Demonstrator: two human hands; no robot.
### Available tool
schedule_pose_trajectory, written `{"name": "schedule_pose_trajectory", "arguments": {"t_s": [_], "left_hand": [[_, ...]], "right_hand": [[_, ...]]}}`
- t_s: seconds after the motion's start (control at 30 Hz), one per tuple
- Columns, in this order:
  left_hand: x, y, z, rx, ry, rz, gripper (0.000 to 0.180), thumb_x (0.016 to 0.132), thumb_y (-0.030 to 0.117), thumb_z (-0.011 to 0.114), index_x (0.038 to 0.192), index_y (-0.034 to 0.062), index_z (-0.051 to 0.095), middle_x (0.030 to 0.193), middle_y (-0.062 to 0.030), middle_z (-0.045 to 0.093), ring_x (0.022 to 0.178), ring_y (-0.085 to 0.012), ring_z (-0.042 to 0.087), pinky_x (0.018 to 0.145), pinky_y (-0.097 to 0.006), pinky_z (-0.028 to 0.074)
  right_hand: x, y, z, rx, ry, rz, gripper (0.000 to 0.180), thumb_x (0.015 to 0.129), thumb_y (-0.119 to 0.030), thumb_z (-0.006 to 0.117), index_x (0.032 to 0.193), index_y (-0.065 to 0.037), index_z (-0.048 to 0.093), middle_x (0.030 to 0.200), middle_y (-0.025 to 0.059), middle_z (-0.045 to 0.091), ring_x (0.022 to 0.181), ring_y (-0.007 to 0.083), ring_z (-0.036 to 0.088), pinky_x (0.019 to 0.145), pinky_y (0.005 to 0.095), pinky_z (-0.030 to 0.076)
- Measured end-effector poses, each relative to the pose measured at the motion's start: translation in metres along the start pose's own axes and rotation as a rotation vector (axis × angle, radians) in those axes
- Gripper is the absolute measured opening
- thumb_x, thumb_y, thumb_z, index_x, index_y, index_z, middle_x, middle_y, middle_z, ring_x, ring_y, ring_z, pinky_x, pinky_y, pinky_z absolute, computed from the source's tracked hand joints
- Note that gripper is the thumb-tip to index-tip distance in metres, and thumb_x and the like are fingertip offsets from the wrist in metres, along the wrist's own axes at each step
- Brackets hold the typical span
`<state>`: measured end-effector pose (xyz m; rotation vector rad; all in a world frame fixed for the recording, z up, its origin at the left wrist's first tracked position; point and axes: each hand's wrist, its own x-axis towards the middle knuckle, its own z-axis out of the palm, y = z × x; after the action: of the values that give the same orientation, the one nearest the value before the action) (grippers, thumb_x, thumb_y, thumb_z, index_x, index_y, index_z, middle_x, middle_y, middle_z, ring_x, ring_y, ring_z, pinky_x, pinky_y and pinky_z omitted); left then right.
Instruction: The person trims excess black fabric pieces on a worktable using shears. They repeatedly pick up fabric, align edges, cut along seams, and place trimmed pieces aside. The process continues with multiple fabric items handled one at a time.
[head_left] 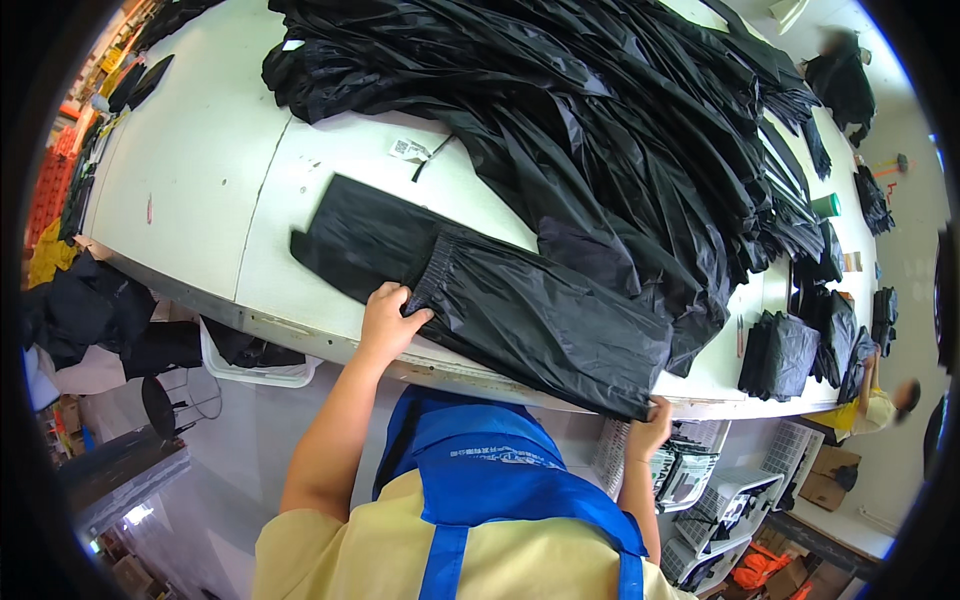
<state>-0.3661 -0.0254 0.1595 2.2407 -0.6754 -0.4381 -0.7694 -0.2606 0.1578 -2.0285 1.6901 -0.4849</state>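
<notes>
A long black garment (540, 315) of thin shiny cloth lies folded along the table's near edge. A gathered elastic band (437, 270), like a trouser waistband, crosses it left of its middle. Beyond that band, a smoother, duller black part (365, 230) stretches to the left. My left hand (388, 320) is closed on the near edge beside the elastic, thumb on top. At the opposite end, my right hand (648, 432) pinches the near right corner between thumb and fingers. What lies beneath the folds is hidden.
A large heap of black garments (560, 110) covers the far side of the white table (190, 190). Near it lies a white tag (408, 150). Folded black stacks (780, 355) stand at right, with another person (875, 410) beyond. White baskets (725, 500) sit below the edge.
</notes>
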Motion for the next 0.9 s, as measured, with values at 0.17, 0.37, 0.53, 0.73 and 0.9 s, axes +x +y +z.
{"name": "schedule_pose_trajectory", "arguments": {"t_s": [0.17, 0.37, 0.53, 0.73, 0.9], "left_hand": [[-0.014, -0.016, 0.002, 0.093, 0.034, 0.192, 0.038, 0.065, 0.024, 0.081, 0.077, -0.0033, 0.057, 0.09, -0.0181, 0.058, 0.091, -0.0372, 0.057, 0.079, -0.041, 0.047], [0.015, -0.05, -0.051, 0.1, -0.052, 0.083, 0.035, 0.065, 0.02, 0.081, 0.077, -0.0031, 0.057, 0.086, -0.0171, 0.056, 0.084, -0.0363, 0.055, 0.074, -0.043, 0.045], [0.019, -0.052, -0.052, 0.049, -0.063, 0.036, 0.034, 0.068, 0.02, 0.079, 0.081, -0.0024, 0.057, 0.089, -0.0167, 0.056, 0.089, -0.0358, 0.055, 0.078, -0.042, 0.045], [0.019, -0.053, -0.074, 0.001, -0.134, -0.093, 0.035, 0.069, 0.02, 0.079, 0.085, -0.0007, 0.055, 0.096, -0.0154, 0.054, 0.092, -0.033, 0.053, 0.08, -0.038, 0.045], [0.039, -0.045, -0.074, -0.114, 0.081, -0.038, 0.043, 0.074, 0.029, 0.078, 0.103, 0.0027, 0.059, 0.105, -0.0148, 0.057, 0.101, -0.0297, 0.055, 0.087, -0.038, 0.046]], "right_hand": [[-0.007, -0.003, 0.015, 1.395, -0.173, 0.622, 0.033, 0.09, -0.015, 0.065, 0.12, -0.011, 0.051, 0.096, 0.004, 0.059, 0.084, 0.015, 0.059, 0.07, 0.0257, 0.049], [0.002, 0.035, 0.007, -0.347, 0.01, -0.105, 0.022, 0.081, 0.007, 0.058, 0.099, -0.006, 0.055, 0.08, 0.0039, 0.059, 0.07, 0.0162, 0.056, 0.064, 0.029, 0.046], [0.0, 0.048, 0.026, 0.511, -0.154, 0.227, 0.034, 0.082, 0.006, 0.057, 0.116, -0.001, 0.052, 0.091, 0.0112, 0.064, 0.077, 0.0213, 0.062, 0.07, 0.0302, 0.049], [0.009, 0.044, 0.015, -0.114, -0.221, -0.088, 0.052, 0.075, -0.003, 0.064, 0.125, 0.004, 0.05, 0.109, 0.0252, 0.063, 0.099, 0.0424, 0.061, 0.086, 0.0392, 0.048], [0.057, 0.024, -0.063, 0.544, -0.78, 0.332, 0.065, 0.078, -0.008, 0.062, 0.141, -0.003, 0.043, 0.127, 0.0102, 0.054, 0.099, 0.0183, 0.057, 0.08, 0.0309, 0.049]]}}
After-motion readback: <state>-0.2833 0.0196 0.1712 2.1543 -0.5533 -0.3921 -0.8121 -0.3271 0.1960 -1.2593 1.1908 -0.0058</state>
